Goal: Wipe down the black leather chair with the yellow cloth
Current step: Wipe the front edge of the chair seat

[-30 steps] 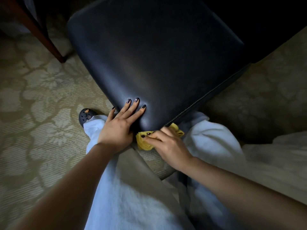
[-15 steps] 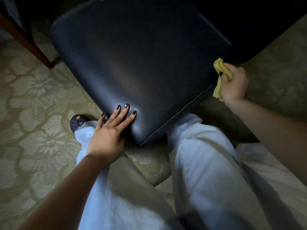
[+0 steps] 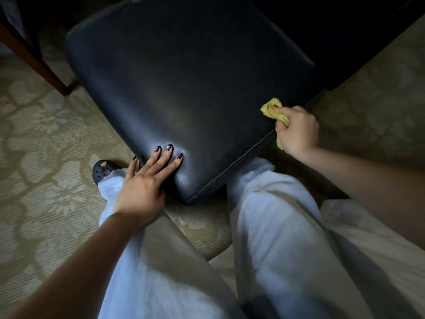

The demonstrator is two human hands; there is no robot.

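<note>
Black leather chair (image 3: 184,88), yellow cloth (image 3: 274,111), beige floral-patterned carpet (image 3: 46,180), pale trousers (image 3: 276,226)

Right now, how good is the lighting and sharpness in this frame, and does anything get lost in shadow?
Head view: dim, with soft sheen on the chair seat; the top right beyond it falls to black, nothing readable there. The cloth and both hands, left and right, are sharp. Wide-angle bending shows at the carpet edges.
</note>
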